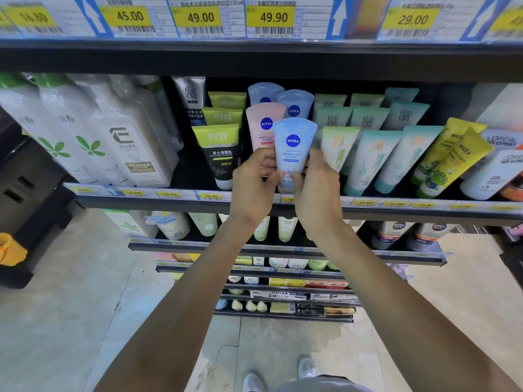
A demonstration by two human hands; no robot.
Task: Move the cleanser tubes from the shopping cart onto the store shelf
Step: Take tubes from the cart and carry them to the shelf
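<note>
A light blue Nivea cleanser tube stands upright, cap down, at the front of the store shelf. My left hand pinches its lower left side and my right hand grips its lower right side. Behind it stand a pink Nivea tube and two more blue Nivea tubes. The shopping cart is out of view.
Green-and-black men's cleanser tubes stand just to the left, mint green tubes to the right, then yellow tubes. Large white bottles fill the shelf's left end. More shelves lie below, and a black-and-orange object is at far left.
</note>
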